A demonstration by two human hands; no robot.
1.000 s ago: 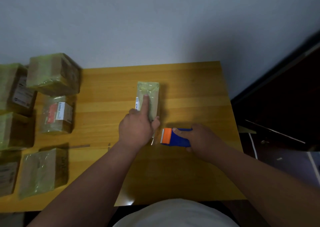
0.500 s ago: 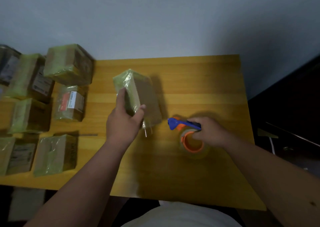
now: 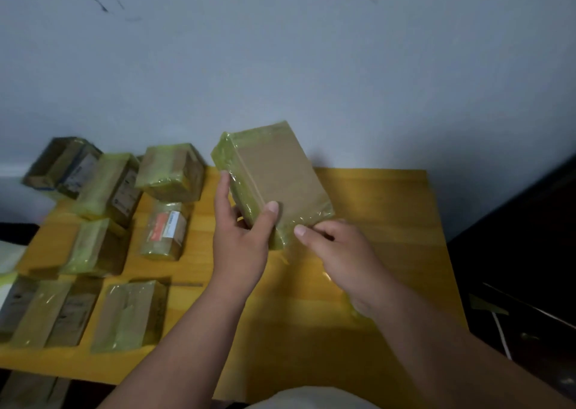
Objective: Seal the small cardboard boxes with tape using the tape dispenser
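While the left hand grips the taped box above the table, the right hand pinches its five-o'clock corner; inspection seems underway. Next likely needs the unseen dispenser.

One view only — a wide-angle camera worn on the head, looking forward and down over the yellow worktop toward the pale wall behind it. It sits close — both forearms run up from the bottom edge, and the picture bends toward its borders.
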